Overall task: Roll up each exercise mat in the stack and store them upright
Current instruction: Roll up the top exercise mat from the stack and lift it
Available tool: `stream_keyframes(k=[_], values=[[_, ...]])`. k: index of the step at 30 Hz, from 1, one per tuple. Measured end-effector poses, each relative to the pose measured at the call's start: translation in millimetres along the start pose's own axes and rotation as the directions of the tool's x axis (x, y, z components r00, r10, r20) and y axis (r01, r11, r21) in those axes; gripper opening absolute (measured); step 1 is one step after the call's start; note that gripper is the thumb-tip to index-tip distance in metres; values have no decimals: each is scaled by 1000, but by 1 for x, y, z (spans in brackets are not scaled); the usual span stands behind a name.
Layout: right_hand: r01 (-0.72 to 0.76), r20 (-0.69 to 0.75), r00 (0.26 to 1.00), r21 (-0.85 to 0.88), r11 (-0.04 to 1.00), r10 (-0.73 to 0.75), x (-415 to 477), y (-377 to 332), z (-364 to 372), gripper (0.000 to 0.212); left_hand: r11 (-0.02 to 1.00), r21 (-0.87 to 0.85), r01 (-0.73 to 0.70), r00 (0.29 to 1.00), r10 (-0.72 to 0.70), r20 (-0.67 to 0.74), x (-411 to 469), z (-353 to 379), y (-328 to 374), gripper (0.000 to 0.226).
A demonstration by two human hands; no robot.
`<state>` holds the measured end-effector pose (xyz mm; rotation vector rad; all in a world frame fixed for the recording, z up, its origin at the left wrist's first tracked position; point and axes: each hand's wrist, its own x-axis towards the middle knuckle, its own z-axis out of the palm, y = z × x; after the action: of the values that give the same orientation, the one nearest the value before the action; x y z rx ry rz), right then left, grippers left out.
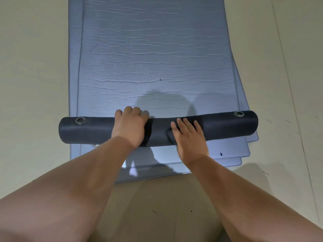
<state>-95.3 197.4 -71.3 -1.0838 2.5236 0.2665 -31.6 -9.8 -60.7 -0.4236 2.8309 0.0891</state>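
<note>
Telescoping is the main worry. Both hands sit near the middle of the roll (97, 130), so the ends outboard of them are unguided. One end could lag and the tube would come out coned, which makes it bad for standing upright. It looks slightly bowed: the end beyond the right hand (189, 138) lies further off than the end beyond the left hand (130, 127).

Second risk is a slack core. There's a crease right at the right thumb, and slack wound in there would leave the roll floppy.

Third is drag on the stack (227, 154) below, whose corners are fanned out right of the right hand.

Grip: the left fingers are curled over the roll's far side and clamped on it. The right hand is flat with fingers straight, pressing on top and not wrapped.

Look: the roll shows the dark underside, with a grommet (80, 120) near each end. The mat (148, 58) ahead of the hands is flat, blue-grey and wrinkled, and mostly unrolled. It lies on top of the stack, on the floor (35, 67).
</note>
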Motion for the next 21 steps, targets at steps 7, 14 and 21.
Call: stream_keyframes(k=[7,14,21], values=[[6,87,996,8,1000,-6,15,2,-11,80,976,67,-209,977,207,43,-23,15,5,76],[-4,81,997,20,1000,2,28,0,-35,67,980,-79,-184,939,199,282,16,-18,-1,62],[47,91,995,21,999,-49,33,7,-45,46,956,-243,-166,898,248,363,17,-36,-14,42]])
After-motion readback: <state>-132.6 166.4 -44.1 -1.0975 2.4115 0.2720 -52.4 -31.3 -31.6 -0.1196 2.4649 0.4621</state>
